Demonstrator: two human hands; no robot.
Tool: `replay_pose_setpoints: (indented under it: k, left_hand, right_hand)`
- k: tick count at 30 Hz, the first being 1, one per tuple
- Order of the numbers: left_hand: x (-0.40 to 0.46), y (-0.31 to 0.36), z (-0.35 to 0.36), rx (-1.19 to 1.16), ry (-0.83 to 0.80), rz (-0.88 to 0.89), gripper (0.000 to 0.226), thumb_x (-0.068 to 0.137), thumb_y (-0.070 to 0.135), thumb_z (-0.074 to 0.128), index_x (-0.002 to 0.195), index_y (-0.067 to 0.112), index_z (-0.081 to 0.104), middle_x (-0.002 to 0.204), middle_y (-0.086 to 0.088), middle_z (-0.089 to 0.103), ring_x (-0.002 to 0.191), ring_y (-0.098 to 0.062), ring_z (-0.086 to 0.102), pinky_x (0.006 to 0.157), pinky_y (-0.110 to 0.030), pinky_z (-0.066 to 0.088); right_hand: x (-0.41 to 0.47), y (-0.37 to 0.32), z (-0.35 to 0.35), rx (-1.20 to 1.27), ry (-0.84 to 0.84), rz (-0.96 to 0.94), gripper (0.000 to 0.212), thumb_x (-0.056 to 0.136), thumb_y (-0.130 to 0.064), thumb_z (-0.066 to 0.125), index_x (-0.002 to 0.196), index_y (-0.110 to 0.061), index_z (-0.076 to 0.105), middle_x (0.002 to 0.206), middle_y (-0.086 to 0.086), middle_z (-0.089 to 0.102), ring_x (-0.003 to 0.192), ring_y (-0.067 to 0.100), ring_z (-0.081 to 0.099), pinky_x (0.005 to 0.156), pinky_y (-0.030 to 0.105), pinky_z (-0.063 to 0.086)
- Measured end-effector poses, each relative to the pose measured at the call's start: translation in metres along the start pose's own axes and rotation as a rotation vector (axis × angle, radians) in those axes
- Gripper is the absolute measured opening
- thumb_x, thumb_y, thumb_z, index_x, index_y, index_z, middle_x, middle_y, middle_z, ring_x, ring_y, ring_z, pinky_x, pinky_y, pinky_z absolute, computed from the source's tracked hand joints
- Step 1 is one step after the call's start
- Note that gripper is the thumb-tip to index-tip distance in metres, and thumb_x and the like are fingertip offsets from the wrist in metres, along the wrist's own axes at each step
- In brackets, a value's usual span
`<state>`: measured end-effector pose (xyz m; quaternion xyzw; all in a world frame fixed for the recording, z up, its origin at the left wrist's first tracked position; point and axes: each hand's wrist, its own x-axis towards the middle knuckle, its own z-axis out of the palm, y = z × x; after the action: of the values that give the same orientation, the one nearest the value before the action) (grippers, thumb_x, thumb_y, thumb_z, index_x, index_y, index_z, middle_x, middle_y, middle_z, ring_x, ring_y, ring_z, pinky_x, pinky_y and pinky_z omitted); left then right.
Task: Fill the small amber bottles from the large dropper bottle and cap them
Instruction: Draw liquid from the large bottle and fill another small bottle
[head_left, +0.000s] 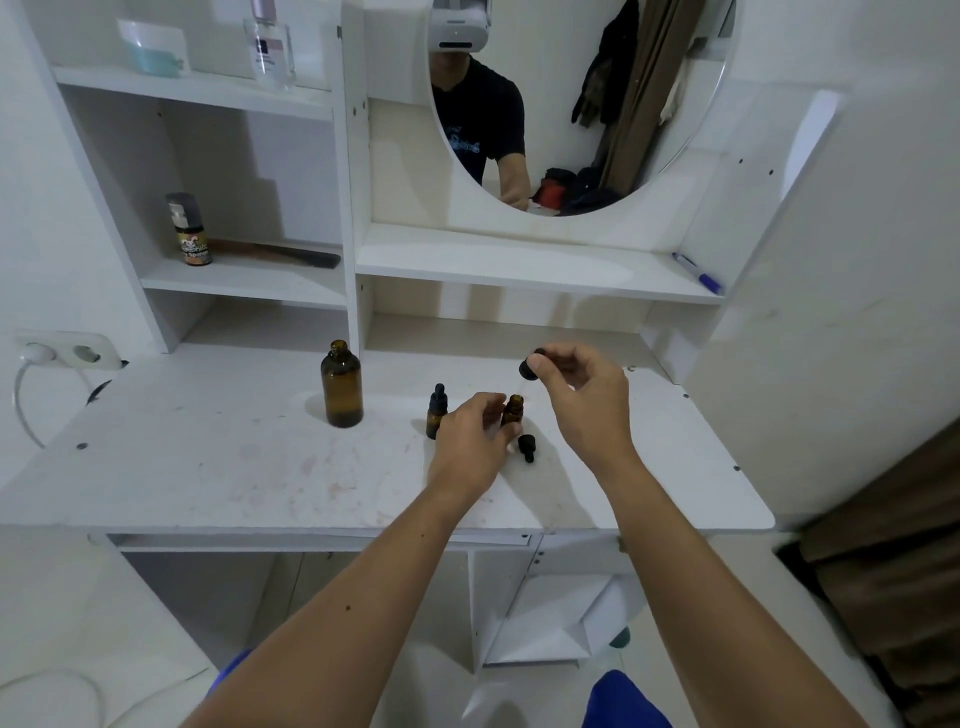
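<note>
The large amber bottle (342, 383) stands uncapped on the white desk (208, 467), left of my hands. My right hand (582, 395) pinches its black dropper cap (531, 365), whose glass tube points down at the mouth of a small open amber bottle (513, 409). My left hand (475, 441) grips that small bottle and keeps it upright on the desk. Another small amber bottle (436, 413) with its black dropper cap on stands just left of my left hand. A loose small black dropper cap (527, 447) lies on the desk between my hands.
White shelves rise behind the desk with a spray can (189, 231), a comb (291, 254), a perfume bottle (270, 44) and a blue marker (697, 273). A round mirror (623, 104) hangs above. A wall socket (67, 351) with a cable is at the left.
</note>
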<state>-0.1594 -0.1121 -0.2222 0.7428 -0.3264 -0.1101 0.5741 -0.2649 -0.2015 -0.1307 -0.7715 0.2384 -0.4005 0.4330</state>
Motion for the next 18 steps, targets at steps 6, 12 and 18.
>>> replay_pose_setpoints:
  k: [6,12,18]
  left_hand:
    - [-0.017,0.002,-0.011,-0.023,0.008,0.014,0.047,0.09,0.02,0.081,0.133,0.011,0.065,0.129,0.0,0.07,0.118,-0.012,0.065,0.109,-0.029,0.051]
    - [-0.044,-0.006,-0.068,0.019,-0.138,0.05,0.048,0.086,0.027,0.085,0.131,0.019,0.069,0.12,0.01,0.073,0.109,0.0,0.069,0.099,-0.015,0.053]
    - [-0.061,-0.03,-0.165,0.071,-0.084,-0.02,0.042,0.084,0.027,0.086,0.123,0.026,0.071,0.11,0.015,0.076,0.103,0.002,0.072,0.094,-0.017,0.057]
  right_hand:
    - [0.002,-0.019,-0.01,0.047,0.066,-0.012,0.007,0.095,-0.022,0.079,0.1,-0.022,0.074,0.087,-0.014,0.079,0.089,0.001,0.075,0.09,0.022,0.058]
    - [0.002,-0.041,-0.003,0.126,0.066,-0.035,0.004,0.097,-0.019,0.076,0.101,-0.019,0.074,0.09,-0.011,0.08,0.09,0.004,0.076,0.088,0.02,0.058]
    - [0.003,-0.065,0.039,0.226,0.006,-0.097,0.007,0.099,-0.007,0.072,0.106,-0.004,0.072,0.094,-0.002,0.077,0.087,0.0,0.074,0.085,0.015,0.055]
